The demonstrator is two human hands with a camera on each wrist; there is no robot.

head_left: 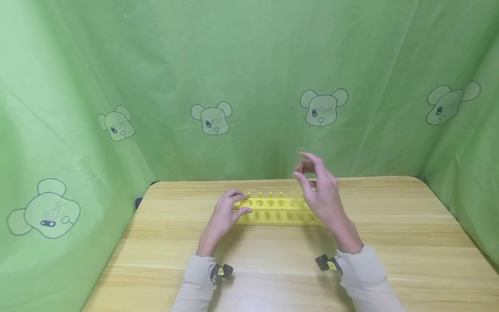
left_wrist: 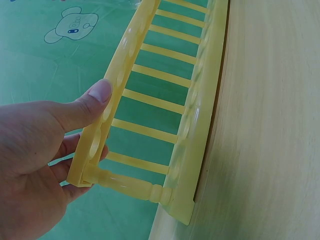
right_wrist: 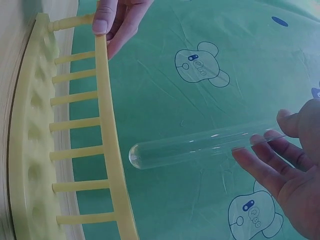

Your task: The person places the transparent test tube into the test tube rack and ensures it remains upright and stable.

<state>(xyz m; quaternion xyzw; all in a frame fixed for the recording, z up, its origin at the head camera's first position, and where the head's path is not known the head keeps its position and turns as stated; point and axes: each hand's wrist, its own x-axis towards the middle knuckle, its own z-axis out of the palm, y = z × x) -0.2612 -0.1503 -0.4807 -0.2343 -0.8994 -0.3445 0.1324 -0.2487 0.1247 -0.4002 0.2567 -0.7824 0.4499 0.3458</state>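
Now | left hand (head_left: pixel 225 215) is pinching the end of the yellow plastic test-tube rack (head_left: pixel 277 210) on the wooden bench (head_left: pixel 390 242) | right hand (head_left: pixel 322 190) is pinching a clear glass test tube (right_wrist: pixel 195 148), its rounded bottom just above a rack hole | advice: keeping the tube upright, rack steadied, lowering slowly.

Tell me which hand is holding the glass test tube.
The right hand pinches the test tube; the left hand only grips the yellow rack.
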